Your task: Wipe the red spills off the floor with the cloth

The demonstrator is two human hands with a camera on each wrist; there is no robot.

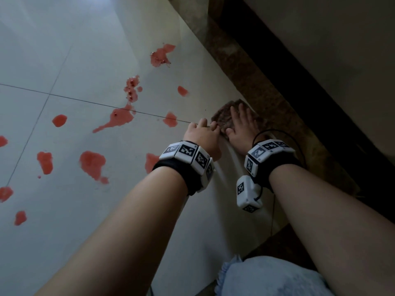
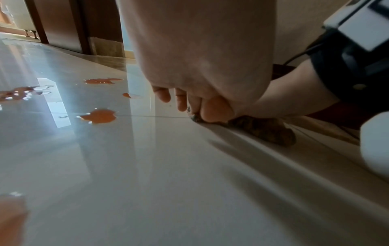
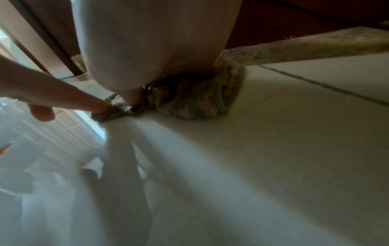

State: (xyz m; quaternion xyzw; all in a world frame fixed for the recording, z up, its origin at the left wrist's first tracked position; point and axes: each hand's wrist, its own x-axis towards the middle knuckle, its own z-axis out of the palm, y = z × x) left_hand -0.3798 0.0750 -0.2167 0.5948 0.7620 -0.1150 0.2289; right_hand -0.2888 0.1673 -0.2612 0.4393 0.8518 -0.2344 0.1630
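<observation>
Here, right hand (image 1: 239,124) flat on cloth (image 1: 224,116), left hand (image 1: 203,135) pinching its edge

Bare forearms; black wrist straps (image 1: 178,171) ringed with white marker blocks (image 1: 188,154); thin black cable (image 1: 277,135); pale blue frayed shorts (image 1: 267,278).

A pale glossy tiled floor (image 1: 89,221) is seen, crossed by thin dark grout lines (image 1: 85,101). Red spills (image 1: 93,164) are scattered over it in many separate puddles and drops, mostly to the left, one puddle lying right across a grout line. A mottled brownish cloth (image 1: 224,116) is laid flat on the tile close to a speckled stone skirting (image 1: 252,82), just beside the nearest spill and apart from it. Window light is mirrored in the tiles.
</observation>
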